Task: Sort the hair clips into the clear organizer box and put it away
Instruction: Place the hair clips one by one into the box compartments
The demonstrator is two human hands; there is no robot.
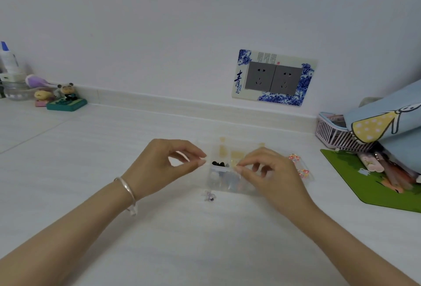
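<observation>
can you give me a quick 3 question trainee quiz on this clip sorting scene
1. True or false: the small purple clip lies inside the clear box.
2. Which wrist wears the bracelet? A) left B) right C) both
3. What dark item shows in the box between the left hand and right hand?

Key:
1. False, it lies on the table just in front of the box.
2. A
3. A black clip.
</observation>
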